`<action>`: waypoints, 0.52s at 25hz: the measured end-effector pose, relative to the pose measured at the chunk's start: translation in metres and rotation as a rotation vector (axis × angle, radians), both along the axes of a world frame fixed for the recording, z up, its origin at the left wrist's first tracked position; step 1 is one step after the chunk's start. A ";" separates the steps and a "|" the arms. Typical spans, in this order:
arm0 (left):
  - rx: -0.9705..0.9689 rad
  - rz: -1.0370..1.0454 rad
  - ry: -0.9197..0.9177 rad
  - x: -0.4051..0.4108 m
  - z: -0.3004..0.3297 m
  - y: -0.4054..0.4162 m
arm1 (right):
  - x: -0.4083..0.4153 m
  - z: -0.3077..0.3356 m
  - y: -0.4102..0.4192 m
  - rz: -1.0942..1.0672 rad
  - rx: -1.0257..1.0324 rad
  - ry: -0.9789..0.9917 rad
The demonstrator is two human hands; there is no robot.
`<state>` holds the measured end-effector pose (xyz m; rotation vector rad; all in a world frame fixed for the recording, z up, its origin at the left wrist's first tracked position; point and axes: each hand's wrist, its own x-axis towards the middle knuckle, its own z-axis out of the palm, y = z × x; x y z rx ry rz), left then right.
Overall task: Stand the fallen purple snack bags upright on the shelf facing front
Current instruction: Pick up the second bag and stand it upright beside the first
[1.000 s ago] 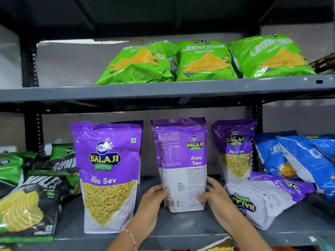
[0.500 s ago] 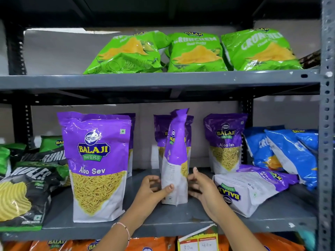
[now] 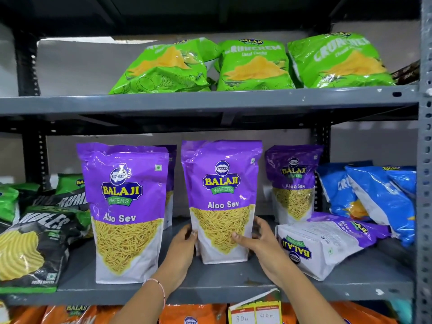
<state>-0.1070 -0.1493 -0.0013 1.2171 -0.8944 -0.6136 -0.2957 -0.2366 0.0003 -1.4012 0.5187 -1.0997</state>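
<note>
A purple Aloo Sev bag (image 3: 222, 197) stands upright in the middle of the grey shelf (image 3: 210, 288), front label toward me. My left hand (image 3: 181, 251) grips its lower left edge and my right hand (image 3: 259, 244) holds its lower right side, thumb on the front. Another purple bag (image 3: 126, 206) stands upright to the left, facing front. A third (image 3: 293, 181) stands further back on the right. One purple bag (image 3: 327, 244) lies fallen on its side at the right, just beside my right hand.
Black and green snack bags (image 3: 35, 242) lean at the left. Blue bags (image 3: 374, 202) lean at the right by the perforated upright post (image 3: 424, 160). Green bags (image 3: 252, 66) lie on the upper shelf. Orange bags (image 3: 191, 314) and a price tag (image 3: 256, 312) sit below.
The middle purple bag was back-side out, then edge-on, and now faces front; both hands turned it while staying at its base. The view shifted slightly.
</note>
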 end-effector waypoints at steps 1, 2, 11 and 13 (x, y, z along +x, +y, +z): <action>-0.007 0.021 -0.038 -0.002 0.000 0.001 | 0.001 -0.001 -0.002 0.020 -0.016 0.003; -0.022 0.002 -0.045 -0.004 0.001 0.002 | 0.001 0.000 -0.002 0.036 -0.030 0.001; 0.029 -0.120 -0.287 -0.007 -0.003 0.013 | -0.007 0.002 0.019 -0.052 -0.103 0.119; 0.046 -0.129 -0.344 -0.008 -0.005 0.019 | -0.015 0.003 0.029 -0.060 -0.121 0.150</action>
